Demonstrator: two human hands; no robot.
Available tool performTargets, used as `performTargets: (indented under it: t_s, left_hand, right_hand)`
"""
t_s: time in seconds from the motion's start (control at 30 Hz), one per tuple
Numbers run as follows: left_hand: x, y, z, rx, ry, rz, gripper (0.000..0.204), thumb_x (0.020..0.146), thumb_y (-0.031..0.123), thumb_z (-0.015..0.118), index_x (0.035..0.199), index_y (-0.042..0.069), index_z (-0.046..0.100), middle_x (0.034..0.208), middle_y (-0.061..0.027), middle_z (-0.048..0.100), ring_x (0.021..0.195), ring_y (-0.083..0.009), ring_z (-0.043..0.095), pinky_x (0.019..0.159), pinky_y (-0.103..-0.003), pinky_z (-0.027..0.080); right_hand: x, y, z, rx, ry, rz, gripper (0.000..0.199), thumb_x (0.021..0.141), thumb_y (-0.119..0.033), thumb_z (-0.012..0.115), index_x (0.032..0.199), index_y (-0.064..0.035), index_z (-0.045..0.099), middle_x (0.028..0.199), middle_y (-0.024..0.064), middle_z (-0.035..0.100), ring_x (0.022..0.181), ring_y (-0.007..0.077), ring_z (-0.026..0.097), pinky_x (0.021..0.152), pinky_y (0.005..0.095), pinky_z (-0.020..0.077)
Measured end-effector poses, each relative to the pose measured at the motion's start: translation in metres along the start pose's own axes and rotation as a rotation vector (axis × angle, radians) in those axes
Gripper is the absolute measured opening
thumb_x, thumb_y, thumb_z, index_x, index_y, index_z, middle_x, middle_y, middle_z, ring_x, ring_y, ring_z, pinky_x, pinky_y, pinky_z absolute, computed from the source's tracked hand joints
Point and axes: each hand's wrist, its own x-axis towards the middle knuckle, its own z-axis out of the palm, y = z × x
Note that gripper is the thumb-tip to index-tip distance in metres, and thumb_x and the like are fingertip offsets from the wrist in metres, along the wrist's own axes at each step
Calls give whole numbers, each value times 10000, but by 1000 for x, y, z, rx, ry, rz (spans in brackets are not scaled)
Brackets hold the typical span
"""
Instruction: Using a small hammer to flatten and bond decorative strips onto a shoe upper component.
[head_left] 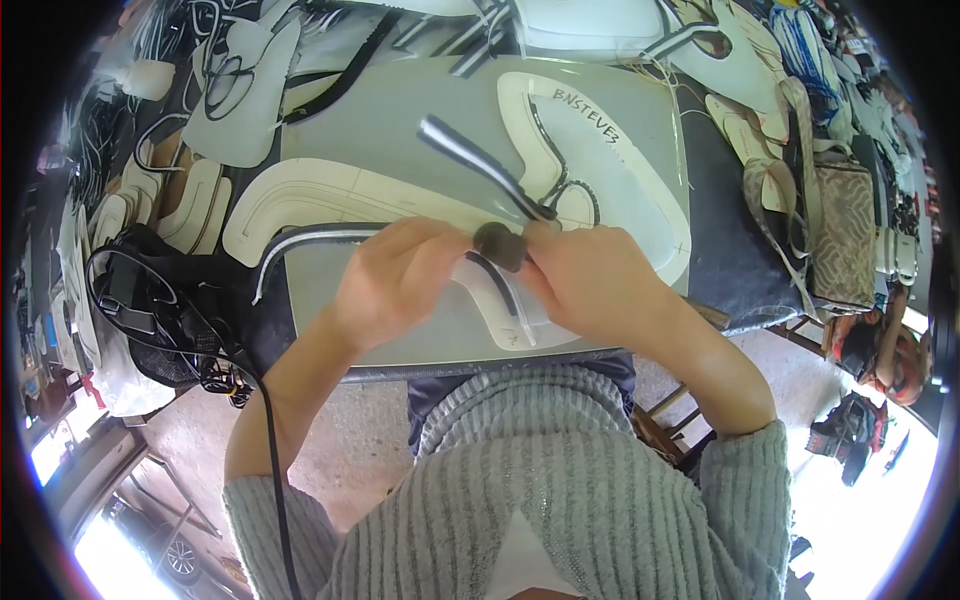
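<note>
My left hand [390, 280] is closed in a pinch on a narrow black-and-white trim strip [325, 235]. One end of the strip curves off to the left over a long cream template [310, 185]; a shorter part shows below the hands [495, 280]. My right hand [600, 280] is closed, with what looks like a hammer [500, 247] in its grip: the dark rounded head sits between my hands, and a wooden end shows past my wrist. Another black-and-white strip [465, 155] slants up from beside my right fingers. Exact finger contacts are partly hidden.
Under my hands lies a grey board [390, 110]. A white curved template [640, 195] with handwriting is at its right. Cut pieces [240, 110] and a black cabled bundle [150, 310] lie left; a patterned brown bag [842, 235] stands right. A black cable [272, 430] crosses my left arm.
</note>
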Motion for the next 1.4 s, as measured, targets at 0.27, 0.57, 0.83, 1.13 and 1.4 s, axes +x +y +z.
performTargets:
  t_s: [0.27,0.57,0.83,1.13,1.4]
  left_hand:
    - [-2,6,-1,-14,37,-242,433,761,-82,746,1142,-7,554,1013,-112,684,998,-321,645,773,-374,575]
    - [5,6,-4,133,33,-41,401,765,-109,727,1113,-11,556,999,-129,665,942,-317,656,718,-339,592]
    - [-3,8,5,-40,149,-220,342,750,-41,726,1045,41,572,919,-114,668,841,-328,656,751,-414,542]
    - [6,15,-7,-3,58,-371,353,766,-72,706,1072,7,549,954,-98,678,892,-281,644,826,-378,517]
    - [36,8,-16,252,34,-80,359,741,-37,716,1065,35,580,939,-102,659,883,-328,622,878,-452,461]
  right_hand:
    - [4,6,-14,148,98,101,381,991,-345,537,827,-1,568,607,161,616,579,369,640,536,468,498]
    - [-1,1,-4,22,-2,-11,390,977,-334,564,781,3,577,589,163,608,563,356,636,520,448,498]
    - [9,-8,-5,-105,-90,-46,370,972,-326,563,802,0,604,598,154,623,567,341,648,510,434,501]
    - [-6,9,-16,224,-185,-110,298,960,-301,586,981,-13,659,619,144,617,560,312,618,510,407,469]
    - [-29,95,-50,311,273,310,209,916,-155,676,1056,-2,651,711,12,560,626,97,482,594,267,417]
